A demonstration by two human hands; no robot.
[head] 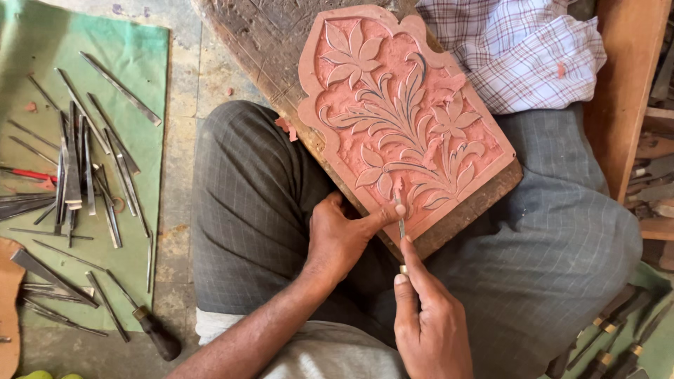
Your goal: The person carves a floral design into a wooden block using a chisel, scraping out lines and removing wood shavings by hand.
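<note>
A reddish slab carved with flowers and leaves [404, 105] lies tilted on a dark wooden board [260, 42] across my lap. My right hand [428, 323] grips a thin metal carving tool [401, 223], its tip touching the slab's lower edge by a leaf. My left hand [344, 235] holds the slab's lower left edge, thumb pressed beside the tool's blade.
Several metal chisels [84, 161] lie spread on a green cloth [140, 56] to the left, one with a dark handle [158, 335]. More handled tools [618, 337] lie at the lower right. A wooden post [625, 84] stands at the right. Grey trousers [239, 196] cover my knees.
</note>
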